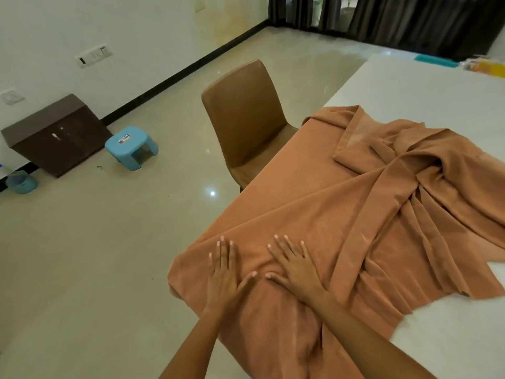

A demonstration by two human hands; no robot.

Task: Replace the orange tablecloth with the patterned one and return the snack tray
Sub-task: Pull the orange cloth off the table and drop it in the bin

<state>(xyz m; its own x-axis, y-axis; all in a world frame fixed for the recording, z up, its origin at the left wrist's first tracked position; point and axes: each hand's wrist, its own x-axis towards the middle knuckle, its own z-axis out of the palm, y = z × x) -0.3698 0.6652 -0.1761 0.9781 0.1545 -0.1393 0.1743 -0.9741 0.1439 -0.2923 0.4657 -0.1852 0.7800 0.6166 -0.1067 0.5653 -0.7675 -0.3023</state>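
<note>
The orange tablecloth (341, 214) lies bunched and partly folded over the near left part of the white table (410, 88), with its far corners thrown back toward the middle. My left hand (222, 272) lies flat on the cloth at the table's near left corner, fingers straight and spread. My right hand (293, 265) lies flat beside it, a little to the right, fingers also spread on the cloth. A teal object (434, 62) and an orange-yellow packet (483, 67) sit at the table's far edge. No patterned cloth is in view.
A brown chair (246, 119) stands pushed against the table's left side. On the floor by the wall are a dark brown box (57, 135), a small blue stool (131, 146) and a blue tub (20, 181). Dark curtains (396, 20) hang at the back.
</note>
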